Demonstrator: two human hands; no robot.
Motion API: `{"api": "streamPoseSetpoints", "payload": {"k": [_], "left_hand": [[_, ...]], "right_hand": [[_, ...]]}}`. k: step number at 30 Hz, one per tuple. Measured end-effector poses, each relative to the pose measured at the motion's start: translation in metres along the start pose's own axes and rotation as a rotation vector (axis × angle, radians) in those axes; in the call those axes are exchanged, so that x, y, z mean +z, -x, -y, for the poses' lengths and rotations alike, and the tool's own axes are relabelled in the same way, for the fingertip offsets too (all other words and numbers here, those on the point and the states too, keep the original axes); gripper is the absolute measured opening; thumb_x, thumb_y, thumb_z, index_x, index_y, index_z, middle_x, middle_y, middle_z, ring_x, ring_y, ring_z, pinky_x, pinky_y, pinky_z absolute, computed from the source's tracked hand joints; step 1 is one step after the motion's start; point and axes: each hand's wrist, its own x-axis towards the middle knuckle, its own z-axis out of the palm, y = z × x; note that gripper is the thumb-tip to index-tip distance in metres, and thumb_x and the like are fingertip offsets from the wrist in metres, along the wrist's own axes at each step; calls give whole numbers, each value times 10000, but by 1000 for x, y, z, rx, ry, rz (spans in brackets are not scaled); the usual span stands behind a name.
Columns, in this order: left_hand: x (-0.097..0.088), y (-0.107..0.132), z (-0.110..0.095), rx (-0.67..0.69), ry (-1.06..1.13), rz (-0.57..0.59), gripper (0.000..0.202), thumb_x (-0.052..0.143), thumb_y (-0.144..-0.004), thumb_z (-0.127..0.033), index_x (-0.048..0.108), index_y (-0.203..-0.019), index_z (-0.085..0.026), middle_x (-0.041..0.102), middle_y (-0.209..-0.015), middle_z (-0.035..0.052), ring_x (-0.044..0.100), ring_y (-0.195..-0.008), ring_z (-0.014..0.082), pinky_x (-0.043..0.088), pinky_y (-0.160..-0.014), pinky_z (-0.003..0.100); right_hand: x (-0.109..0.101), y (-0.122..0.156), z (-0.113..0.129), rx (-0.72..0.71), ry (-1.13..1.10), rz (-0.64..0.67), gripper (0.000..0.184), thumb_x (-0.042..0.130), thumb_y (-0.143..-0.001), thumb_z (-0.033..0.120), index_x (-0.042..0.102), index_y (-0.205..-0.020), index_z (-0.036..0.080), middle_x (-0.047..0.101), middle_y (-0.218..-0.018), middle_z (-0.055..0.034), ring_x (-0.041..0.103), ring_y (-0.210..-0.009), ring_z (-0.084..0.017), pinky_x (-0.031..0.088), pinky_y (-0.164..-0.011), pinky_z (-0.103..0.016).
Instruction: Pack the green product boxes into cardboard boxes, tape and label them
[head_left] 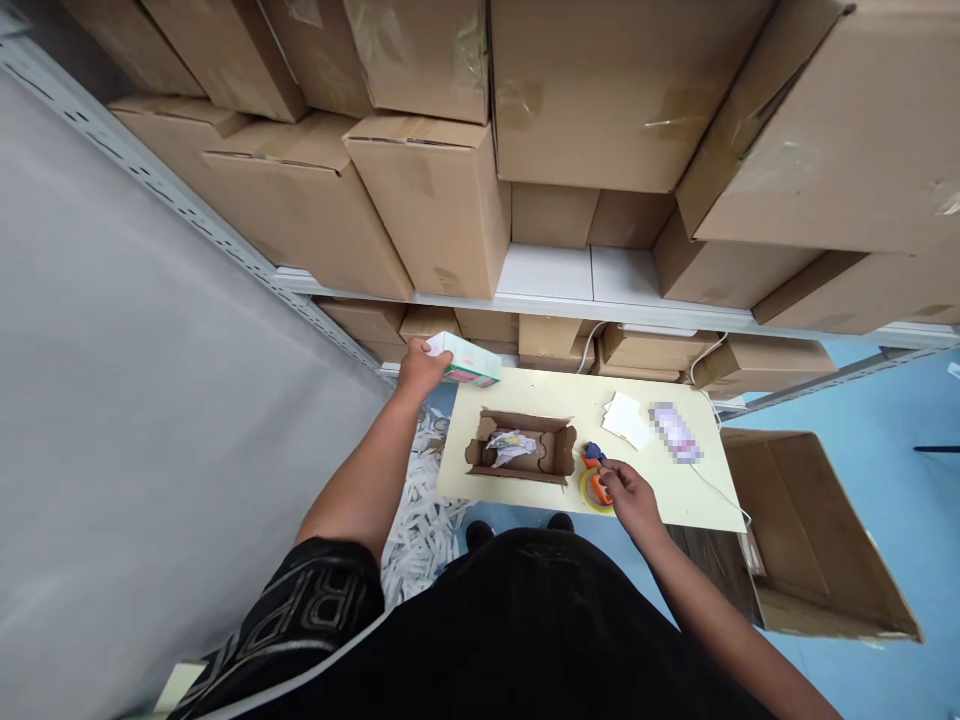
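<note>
At the table's far left corner, my left hand (424,368) grips one end of a small white and green carton (474,364). My right hand (631,494) has its fingers curled on an orange and blue tape dispenser (594,458), which carries a yellow-rimmed roll of tape (588,492). Between the two hands, an open brown cardboard box (525,476) sits on the table. Inside it lies a crumpled piece of printed white paper or plastic (511,447).
The cream table (697,500) also bears white paper sheets (627,420) and a blurred purple item (673,432) with a cable. Shelves (546,270) of cartons rise behind. A big open carton (810,540) stands right; paper strips (427,520) cover the floor left.
</note>
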Motion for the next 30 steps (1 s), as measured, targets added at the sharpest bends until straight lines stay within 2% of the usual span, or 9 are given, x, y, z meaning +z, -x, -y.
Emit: {"api": "streamPoseSetpoints", "payload": {"k": [2, 5, 8, 12, 15, 18, 23, 26, 30], "left_hand": [[-21, 25, 9, 35, 247, -20, 363, 660, -761, -345, 439, -1030, -241, 637, -976, 31, 684, -844, 214, 589, -700, 348], [-30, 80, 21, 85, 586, 115, 349, 613, -729, -326, 393, -991, -254, 600, -938, -11, 656, -785, 173, 601, -641, 322], [-12, 136, 32, 60, 683, 309, 333, 576, -762, -357, 358, -995, -261, 625, -917, -18, 651, -744, 162, 588, -618, 311], [21, 176, 43, 50, 530, 432, 225, 502, -859, -311, 346, -1016, -269, 682, -957, -7, 667, -771, 163, 552, -647, 294], [32, 176, 45, 87, 244, 444, 153, 505, -921, -314, 412, -1027, -254, 699, -944, 16, 682, -841, 202, 517, -727, 318], [36, 167, 50, 164, -10, 455, 167, 524, -962, -383, 513, -1020, -227, 702, -949, 61, 679, -908, 246, 484, -787, 336], [58, 150, 68, 360, -248, 430, 97, 603, -904, -263, 651, -897, -179, 642, -1153, 127, 637, -1084, 260, 474, -916, 334], [73, 136, 73, 308, -269, 401, 103, 683, -824, -231, 690, -915, -184, 607, -1180, 105, 654, -1007, 236, 495, -884, 327], [75, 118, 79, 270, -71, 372, 120, 696, -808, -203, 697, -927, -186, 642, -1079, 73, 666, -978, 213, 508, -919, 323]], "right_hand": [[10, 3, 20, -24, -44, 61, 487, 625, -859, 618, 733, -1067, 191, 765, -950, -85, 711, -908, -273, 562, -844, -394], [35, 5, 50, -53, -185, 131, 592, 623, -867, 667, 685, -1228, 203, 759, -1057, -91, 717, -918, -267, 579, -803, -381], [58, 1, 69, -79, -199, 133, 620, 570, -903, 676, 643, -1324, 227, 743, -1183, -89, 706, -1032, -282, 572, -864, -384], [63, -9, 67, -115, 95, 59, 518, 470, -961, 638, 730, -1149, 231, 767, -1104, -84, 669, -1092, -299, 512, -925, -363], [60, -14, 52, -94, 379, 58, 524, 384, -1002, 593, 728, -1026, 199, 754, -999, -114, 671, -990, -296, 478, -834, -346], [64, -23, 32, -157, 602, 63, 493, 334, -1038, 498, 697, -942, 178, 719, -915, -118, 647, -889, -262, 429, -763, -316], [79, -49, 11, -281, 742, 0, 241, 502, -962, 324, 695, -924, 185, 690, -933, -98, 614, -928, -235, 406, -821, -297], [84, -67, 8, -165, 716, -24, 117, 582, -870, 271, 664, -925, 210, 679, -873, -49, 602, -808, -209, 390, -720, -283], [78, -75, 3, -83, 643, -116, 159, 593, -847, 310, 622, -971, 216, 665, -838, -30, 596, -751, -205, 394, -672, -284]]}}
